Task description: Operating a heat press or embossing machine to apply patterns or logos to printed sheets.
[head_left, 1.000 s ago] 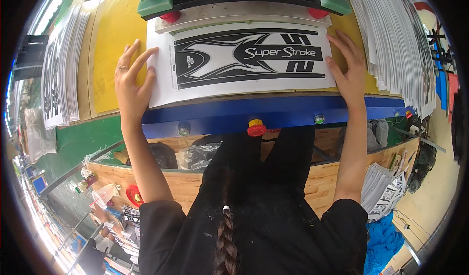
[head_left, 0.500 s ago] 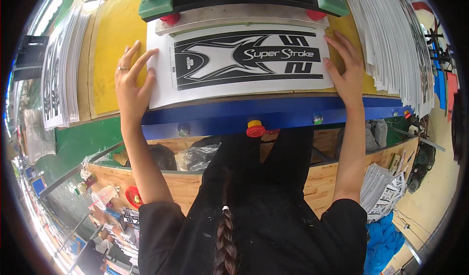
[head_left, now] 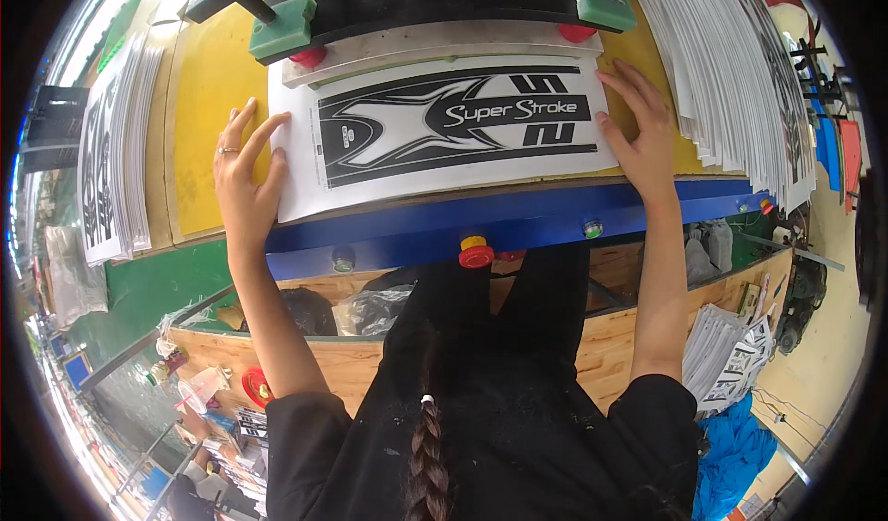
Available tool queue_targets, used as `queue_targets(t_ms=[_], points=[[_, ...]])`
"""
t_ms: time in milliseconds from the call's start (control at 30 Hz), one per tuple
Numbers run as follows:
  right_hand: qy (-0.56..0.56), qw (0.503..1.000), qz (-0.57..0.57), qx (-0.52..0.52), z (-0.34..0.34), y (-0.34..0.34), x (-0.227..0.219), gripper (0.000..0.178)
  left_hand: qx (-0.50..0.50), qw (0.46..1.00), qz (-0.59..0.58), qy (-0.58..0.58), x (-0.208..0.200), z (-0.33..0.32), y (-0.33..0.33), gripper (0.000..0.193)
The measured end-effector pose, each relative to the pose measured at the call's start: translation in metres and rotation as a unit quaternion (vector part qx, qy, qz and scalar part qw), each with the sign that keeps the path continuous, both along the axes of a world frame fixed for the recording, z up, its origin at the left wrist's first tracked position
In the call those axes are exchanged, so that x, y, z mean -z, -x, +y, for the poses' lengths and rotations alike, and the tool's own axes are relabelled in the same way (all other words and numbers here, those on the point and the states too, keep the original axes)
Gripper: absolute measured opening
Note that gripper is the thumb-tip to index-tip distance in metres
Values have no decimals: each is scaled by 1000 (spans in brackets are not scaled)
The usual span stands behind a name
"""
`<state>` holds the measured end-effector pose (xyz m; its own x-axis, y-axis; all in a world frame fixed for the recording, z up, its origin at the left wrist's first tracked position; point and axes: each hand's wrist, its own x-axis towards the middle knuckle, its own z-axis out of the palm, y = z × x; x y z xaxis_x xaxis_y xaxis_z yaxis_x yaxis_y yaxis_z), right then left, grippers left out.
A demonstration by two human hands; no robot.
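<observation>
A white printed sheet (head_left: 301,174) with a black graphic lies flat on the press bed in front of me. My left hand (head_left: 248,165) is at its left edge, fingers spread, with the fingertips touching the paper. At the opposite edge, the fingers of my right hand (head_left: 641,128) are apart and rest against the right side of the sheet. Neither hand grasps anything. Just beyond the sheet, a pale metal bar (head_left: 444,51) sits under the black press head (head_left: 444,3), overlapping the sheet's far edge.
Stacks of printed sheets stand at the left (head_left: 125,151) and right (head_left: 740,86) on the yellow board (head_left: 217,105). The blue front rail (head_left: 398,232) carries a red emergency stop button (head_left: 476,253) and a green button (head_left: 593,229). Green clamp blocks (head_left: 282,26) flank the head.
The whole view has shifted and tilted slightly. Both hands stay at the sheet's side edges, and the sheet keeps its place under the metal bar.
</observation>
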<state>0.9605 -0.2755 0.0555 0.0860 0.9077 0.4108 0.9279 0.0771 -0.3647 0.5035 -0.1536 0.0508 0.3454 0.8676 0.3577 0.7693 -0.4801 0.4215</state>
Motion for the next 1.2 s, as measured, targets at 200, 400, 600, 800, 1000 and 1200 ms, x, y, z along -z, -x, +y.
queue_targets(t_ms=[200, 400, 600, 800, 1000, 1200], points=[[9, 1000, 0, 7, -1, 2, -3, 48, -5, 1000, 2, -2, 0, -1, 0, 41], [11, 1000, 11, 2, -1, 2, -4, 48, -4, 1000, -1, -3, -3, -1, -2, 39], [5, 1000, 4, 10, -1, 2, -2, 49, -5, 1000, 2, -6, -4, -1, -2, 38], [0, 1000, 7, 12, -2, 1, -1, 48, -10, 1000, 8, -8, -3, -2, -1, 39], [0, 1000, 3, 16, -2, 1, 1, 49, -12, 1000, 12, -11, -3, -2, -1, 38], [-3, 1000, -2, 19, -2, 1, 2, 49, -13, 1000, 5, -16, -1, -2, -1, 37]])
